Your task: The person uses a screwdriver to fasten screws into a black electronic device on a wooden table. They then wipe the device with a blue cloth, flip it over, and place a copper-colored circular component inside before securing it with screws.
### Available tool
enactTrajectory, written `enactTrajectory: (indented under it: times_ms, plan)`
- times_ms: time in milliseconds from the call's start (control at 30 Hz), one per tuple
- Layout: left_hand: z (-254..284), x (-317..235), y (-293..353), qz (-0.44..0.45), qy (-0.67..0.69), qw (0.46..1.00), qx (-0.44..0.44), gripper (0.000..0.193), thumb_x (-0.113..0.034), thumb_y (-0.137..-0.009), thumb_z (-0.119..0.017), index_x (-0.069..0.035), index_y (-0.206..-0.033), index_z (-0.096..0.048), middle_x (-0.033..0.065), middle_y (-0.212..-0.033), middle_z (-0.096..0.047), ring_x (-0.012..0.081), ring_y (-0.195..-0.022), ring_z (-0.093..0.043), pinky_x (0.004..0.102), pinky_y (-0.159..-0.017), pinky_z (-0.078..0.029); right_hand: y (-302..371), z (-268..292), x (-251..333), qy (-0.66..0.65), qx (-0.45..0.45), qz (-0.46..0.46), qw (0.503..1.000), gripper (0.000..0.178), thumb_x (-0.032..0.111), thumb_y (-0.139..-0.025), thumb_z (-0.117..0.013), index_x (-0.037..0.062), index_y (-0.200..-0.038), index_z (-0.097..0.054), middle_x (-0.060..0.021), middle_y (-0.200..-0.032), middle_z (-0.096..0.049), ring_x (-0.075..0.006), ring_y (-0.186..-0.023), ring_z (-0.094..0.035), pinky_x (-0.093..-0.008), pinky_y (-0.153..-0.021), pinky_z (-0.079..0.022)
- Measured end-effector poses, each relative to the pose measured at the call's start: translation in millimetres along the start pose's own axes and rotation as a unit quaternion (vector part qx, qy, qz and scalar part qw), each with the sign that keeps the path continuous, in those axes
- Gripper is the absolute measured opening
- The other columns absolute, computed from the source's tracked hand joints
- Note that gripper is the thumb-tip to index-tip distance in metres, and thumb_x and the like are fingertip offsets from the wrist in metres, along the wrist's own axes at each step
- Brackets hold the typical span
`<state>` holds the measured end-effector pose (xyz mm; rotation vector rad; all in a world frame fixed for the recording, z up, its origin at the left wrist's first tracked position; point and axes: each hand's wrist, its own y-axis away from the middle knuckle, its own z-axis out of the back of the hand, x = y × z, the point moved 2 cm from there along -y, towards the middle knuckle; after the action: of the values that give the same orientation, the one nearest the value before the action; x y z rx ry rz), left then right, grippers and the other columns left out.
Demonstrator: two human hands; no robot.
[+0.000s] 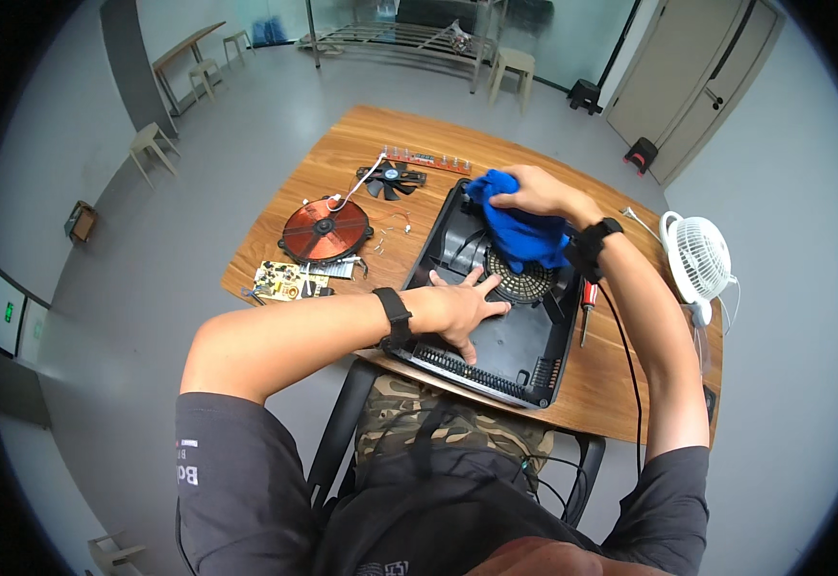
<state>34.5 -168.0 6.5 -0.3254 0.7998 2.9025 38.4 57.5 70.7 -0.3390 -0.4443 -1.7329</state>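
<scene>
A shallow black plastic housing (507, 338) with a round vent grille lies on the wooden table in front of me. My left hand (464, 309) presses flat inside it, fingers spread, next to the grille. A crumpled blue cloth (524, 233) is bunched in my right hand (537, 191) at the far right part of the housing. The cloth hangs over part of the grille and hides it.
Left of the housing lie a copper coil disc (325, 230), a yellow circuit board (284, 280), a black fan (392, 179) and a narrow red board (426, 159). To the right are a red-handled screwdriver (588, 298) and a white desk fan (697, 257).
</scene>
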Motion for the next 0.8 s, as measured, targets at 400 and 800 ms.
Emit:
enactTrajectory:
  times_ms: [400, 800]
  plan:
    - [-3, -1, 4, -0.003, -0.004, 1.0, -0.009, 0.116, -0.054, -0.065, -0.09, -0.026, -0.159, -0.029, 0.0192, -0.166, -0.01, 0.0496, -0.152, -0.009, 0.0887, -0.092, -0.034, -34, -71, 31, 0.217, 0.025, -0.061, 0.974, 0.064, 0.051, -0.093, -0.064, 0.0127, -0.143, -0.054, -0.0181, -0.149, -0.046, -0.0396, -0.139, -0.043, -0.0562, -0.106, -0.042]
    - [-2, 2, 1, -0.007, -0.014, 1.0, -0.01, 0.116, -0.056, -0.065, -0.089, -0.027, -0.159, -0.028, 0.0202, -0.165, -0.011, 0.0499, -0.152, -0.01, 0.0872, -0.091, -0.037, -40, -65, 27, 0.154, 0.033, -0.085, 0.984, 0.071, 0.054, -0.089, -0.069, 0.016, -0.146, -0.055, -0.018, -0.16, -0.032, -0.0375, -0.147, -0.031, -0.061, -0.112, -0.033]
